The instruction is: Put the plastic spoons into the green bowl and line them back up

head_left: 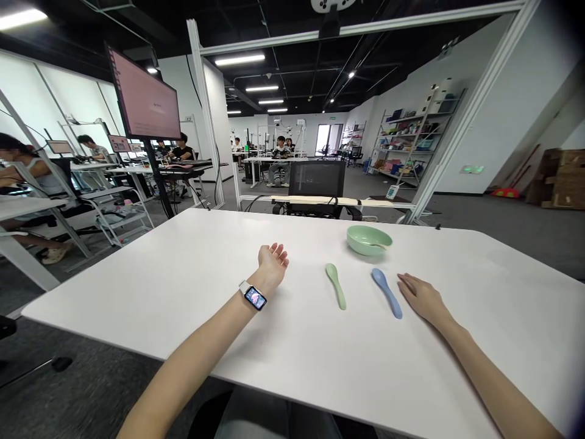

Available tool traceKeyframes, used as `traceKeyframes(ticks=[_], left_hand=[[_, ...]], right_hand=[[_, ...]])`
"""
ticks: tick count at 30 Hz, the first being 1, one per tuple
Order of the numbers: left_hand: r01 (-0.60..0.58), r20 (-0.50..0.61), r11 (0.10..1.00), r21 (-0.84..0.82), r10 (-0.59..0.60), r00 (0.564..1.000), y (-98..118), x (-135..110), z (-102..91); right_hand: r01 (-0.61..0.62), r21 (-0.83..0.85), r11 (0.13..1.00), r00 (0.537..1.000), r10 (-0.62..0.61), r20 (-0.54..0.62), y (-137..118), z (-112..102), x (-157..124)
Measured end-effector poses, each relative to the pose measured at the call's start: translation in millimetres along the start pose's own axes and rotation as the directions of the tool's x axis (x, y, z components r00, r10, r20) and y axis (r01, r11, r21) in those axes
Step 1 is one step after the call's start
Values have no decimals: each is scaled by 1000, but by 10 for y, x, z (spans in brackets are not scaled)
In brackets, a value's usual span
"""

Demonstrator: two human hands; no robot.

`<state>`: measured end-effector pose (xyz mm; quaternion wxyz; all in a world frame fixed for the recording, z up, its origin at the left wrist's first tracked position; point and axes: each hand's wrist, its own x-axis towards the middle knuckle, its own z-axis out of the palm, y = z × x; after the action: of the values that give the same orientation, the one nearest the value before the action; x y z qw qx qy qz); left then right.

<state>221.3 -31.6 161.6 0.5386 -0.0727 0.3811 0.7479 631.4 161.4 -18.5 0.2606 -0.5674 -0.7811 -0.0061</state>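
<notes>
Where the hands lie: both rest on a white tabletop [493, 311], well apart, with the spoons between them.

Left hand [273, 262]: palm up, fingers loosely curled and open, holding nothing. A smartwatch [255, 297] with a lit screen sits on the wrist.

Right hand [423, 299]: palm down, fingers flat and together, holding nothing. Its fingertips [401, 278] are just beside the blue spoon; I cannot tell whether they touch it.

Between the hands: a pale green spoon [336, 286] lies nearer the left hand, and a blue spoon [387, 294] lies nearer the right. Both lie flat, bowls pointing away from the person.

Ahead of the right hand: a mint-green bowl [369, 239] stands upright beyond the spoons. A thin pale item [377, 246] lies inside it, too small to identify.

Beyond the table, ahead of the hands: a black office chair [317, 180] and a metal shelf unit [414, 143] loaded with assorted items.

Far left of the left hand: a wall monitor [144, 94] on a stand, and a seated person [27, 174] at a desk.
</notes>
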Motion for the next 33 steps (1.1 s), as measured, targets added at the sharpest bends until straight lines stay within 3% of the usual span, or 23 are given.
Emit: traceKeyframes(ticks=[8,12,17,23,33], left_hand=[[32,40,999,6,-33,999,-16,-16,-19],[66,128,998,17,-68,989,-9,-149,16],[159,342,984,74,-175,923,2,-403,88],[229,482,967,110,-254,839,-13,-491,82],[288,555,951,114,-302,775,-21,-503,52]], right_hand=[[-2,-3,1000,1000,2,-24,-29,-12,-7],[-2,-1,1000,1000,2,-4,-21,-17,-7],[-8,14,1000,1000,8,10,-10,-9,-14],[-9,23,1000,1000,9,5,-27,-32,-22],[-1,13,1000,1000,1,-14,-58,-57,-24]])
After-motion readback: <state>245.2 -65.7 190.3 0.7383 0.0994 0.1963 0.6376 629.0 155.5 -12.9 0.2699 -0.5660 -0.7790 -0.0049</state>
